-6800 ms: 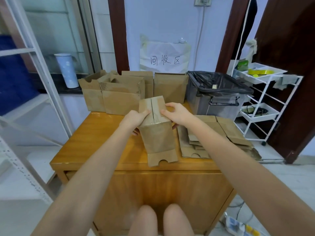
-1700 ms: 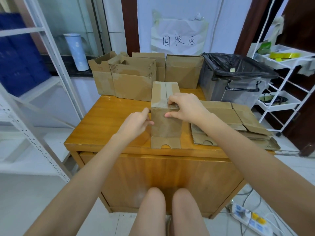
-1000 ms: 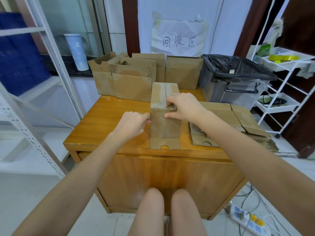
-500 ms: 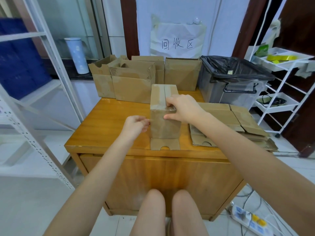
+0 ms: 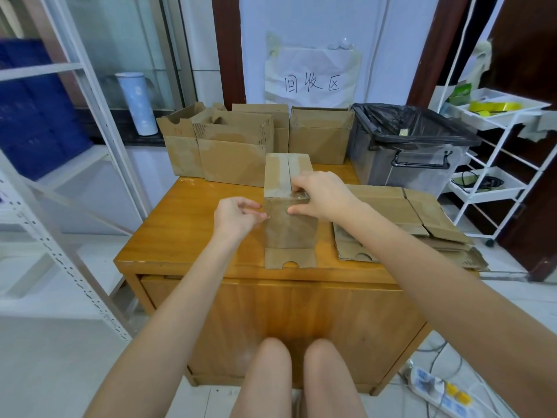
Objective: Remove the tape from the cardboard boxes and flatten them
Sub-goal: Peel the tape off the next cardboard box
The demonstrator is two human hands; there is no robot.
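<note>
The box [image 5: 287, 212] stood upright at the table's [image 5: 193, 236] front edge. My right hand [image 5: 321, 196] gripped its top corner; my left hand [image 5: 236, 217] pinched the clear tape [image 5: 261, 213] at its side. A sharp pull could snap the tape or tip the box. Flattened cardboard [image 5: 401, 218] lay right; more boxes [image 5: 235, 152] and a lined bin [image 5: 410, 149] crowded behind.

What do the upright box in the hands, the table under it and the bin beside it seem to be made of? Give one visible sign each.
Upright box: matte brown cardboard, folded flaps.
Table: apparently wood, glossy orange-brown varnish with grain and reflections.
Bin: likely translucent grey plastic, lined with a shiny, crinkled black bag.
</note>
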